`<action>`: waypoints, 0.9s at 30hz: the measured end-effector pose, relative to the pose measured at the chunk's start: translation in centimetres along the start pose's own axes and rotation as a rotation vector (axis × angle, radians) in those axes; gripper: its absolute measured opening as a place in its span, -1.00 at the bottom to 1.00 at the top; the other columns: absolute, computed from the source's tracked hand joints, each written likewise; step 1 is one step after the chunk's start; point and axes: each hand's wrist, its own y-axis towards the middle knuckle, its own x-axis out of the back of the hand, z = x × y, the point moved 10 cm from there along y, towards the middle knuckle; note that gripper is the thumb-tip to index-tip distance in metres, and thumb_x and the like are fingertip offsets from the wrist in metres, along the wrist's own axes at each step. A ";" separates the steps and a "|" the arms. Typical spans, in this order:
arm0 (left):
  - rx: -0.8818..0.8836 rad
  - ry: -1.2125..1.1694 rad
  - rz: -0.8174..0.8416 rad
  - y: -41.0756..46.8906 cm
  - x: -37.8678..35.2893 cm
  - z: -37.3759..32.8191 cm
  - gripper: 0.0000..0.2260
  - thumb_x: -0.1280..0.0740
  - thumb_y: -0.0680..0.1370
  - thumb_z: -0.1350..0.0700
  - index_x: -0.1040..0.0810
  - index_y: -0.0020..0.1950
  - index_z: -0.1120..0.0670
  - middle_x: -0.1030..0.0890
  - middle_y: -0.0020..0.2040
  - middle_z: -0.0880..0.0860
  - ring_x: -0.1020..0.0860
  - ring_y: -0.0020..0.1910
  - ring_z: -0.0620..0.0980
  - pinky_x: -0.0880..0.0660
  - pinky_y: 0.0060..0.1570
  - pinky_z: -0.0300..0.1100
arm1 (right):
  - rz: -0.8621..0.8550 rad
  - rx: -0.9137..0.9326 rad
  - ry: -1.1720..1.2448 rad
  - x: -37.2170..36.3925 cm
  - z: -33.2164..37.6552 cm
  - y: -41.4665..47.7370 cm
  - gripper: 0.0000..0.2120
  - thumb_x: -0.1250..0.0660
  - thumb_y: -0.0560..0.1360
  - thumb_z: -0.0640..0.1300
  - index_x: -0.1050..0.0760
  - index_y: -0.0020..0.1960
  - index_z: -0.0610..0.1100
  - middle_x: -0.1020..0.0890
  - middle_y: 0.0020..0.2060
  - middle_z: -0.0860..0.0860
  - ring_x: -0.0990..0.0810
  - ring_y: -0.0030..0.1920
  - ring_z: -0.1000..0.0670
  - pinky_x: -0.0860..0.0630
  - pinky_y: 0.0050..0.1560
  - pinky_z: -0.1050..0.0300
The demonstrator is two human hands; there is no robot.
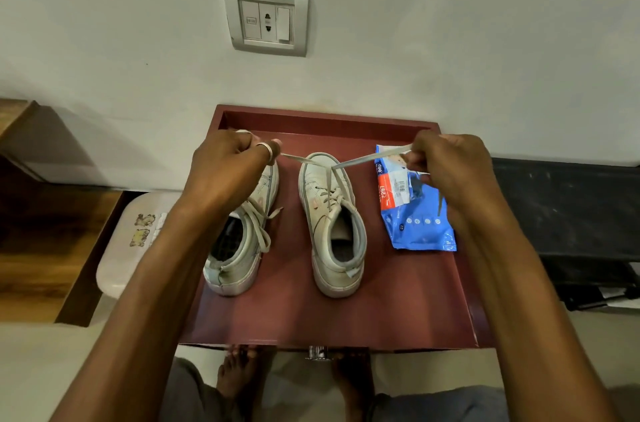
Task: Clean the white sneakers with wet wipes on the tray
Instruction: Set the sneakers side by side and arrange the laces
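Two worn white sneakers stand toe-away on a dark red tray (398, 311). The right sneaker (334, 231) sits in the middle; its two lace ends are pulled taut outward. My left hand (230, 169) grips one lace end above the toe of the left sneaker (239, 248), part of which it hides. My right hand (450, 169) pinches the other lace end (367, 157) over a blue pack of wet wipes (415, 224), which lies flat at the tray's right side.
The tray rests against a white wall with a socket plate (268, 20). A white stool (131, 238) and a wooden surface (41, 248) lie to the left. To the right stands a black surface (571, 210). My bare feet (239, 373) show below the tray's front edge.
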 end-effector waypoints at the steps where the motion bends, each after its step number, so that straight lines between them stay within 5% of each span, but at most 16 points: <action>1: 0.022 -0.011 -0.013 0.0 0.1 0.4 -0.66 -0.36 0.53 0.03 -0.55 -0.14 0.35 -0.66 -0.02 0.23 -0.63 -0.05 0.08 -0.52 0.05 -0.07 | -0.031 -0.032 0.015 0.6 -0.4 0.1 -0.76 -0.28 0.33 -0.06 -0.61 -0.39 -0.17 -0.69 -0.37 -0.03 -0.65 -0.24 -0.13 -0.59 -0.09 -0.08; 5: 0.022 0.154 -0.102 0.4 1.8 1.1 -0.65 -0.39 0.53 0.00 -0.55 -0.24 0.30 -0.63 -0.17 0.20 -0.61 -0.12 0.10 -0.52 -0.02 0.04 | -0.140 -0.101 0.014 3.4 -1.4 0.2 -0.77 -0.27 0.27 -0.06 -0.55 -0.47 -0.15 -0.62 -0.49 -0.01 -0.58 -0.34 -0.05 -0.55 -0.19 -0.03; 9: -0.035 0.359 -0.164 0.7 2.4 1.1 -0.63 -0.40 0.54 0.01 -0.48 -0.41 0.14 -0.52 -0.36 0.08 -0.53 -0.24 0.20 -0.38 -0.24 -0.09 | -0.232 -0.085 -0.167 5.3 -1.9 0.3 -0.64 -0.25 0.29 0.00 -0.59 -0.27 -0.32 -0.67 -0.33 -0.18 -0.52 -0.34 -0.05 -0.60 -0.12 -0.14; 14: -0.041 0.554 -0.190 1.2 3.0 2.5 -0.73 -0.41 0.52 -0.04 -0.60 -0.33 0.06 -0.60 -0.07 0.14 -0.53 -0.05 0.24 -0.50 -0.10 -0.01 | -0.233 -0.060 -0.372 5.9 -2.2 0.8 -0.66 -0.24 0.35 0.01 -0.50 -0.35 -0.29 -0.51 -0.47 -0.09 -0.47 -0.40 -0.10 -0.39 -0.34 0.09; 20: 0.004 0.700 -0.149 1.1 2.9 3.2 -0.68 -0.36 0.54 -0.15 -0.71 0.03 0.09 -0.59 0.11 0.20 -0.51 0.11 0.29 -0.53 0.01 0.09 | -0.198 0.009 -0.592 4.8 -2.4 1.9 -0.64 -0.24 0.43 0.00 -0.35 -0.45 -0.18 -0.45 -0.47 -0.08 -0.42 -0.43 -0.10 -0.23 -0.42 0.17; 24: 0.109 0.849 -0.173 -0.1 3.2 3.2 -0.41 -0.36 0.46 -0.35 -0.55 0.26 0.08 -0.36 0.41 0.26 -0.24 0.42 0.34 -0.32 0.27 0.22 | -0.120 0.056 -0.725 3.8 -2.9 2.4 -0.63 -0.28 0.41 0.05 -0.40 -0.45 -0.17 -0.47 -0.48 -0.08 -0.48 -0.41 -0.15 -0.28 -0.41 0.16; 27: -0.028 0.841 -0.274 -0.5 3.0 0.9 -0.45 -0.44 0.48 -0.21 -0.50 0.34 0.09 -0.31 0.46 0.26 -0.23 0.43 0.35 -0.33 0.24 0.21 | -0.151 0.237 -0.835 2.4 -0.8 1.5 -0.76 -0.29 0.39 0.04 -0.57 -0.18 -0.14 -0.59 -0.21 -0.14 -0.56 -0.16 -0.23 -0.48 -0.19 0.06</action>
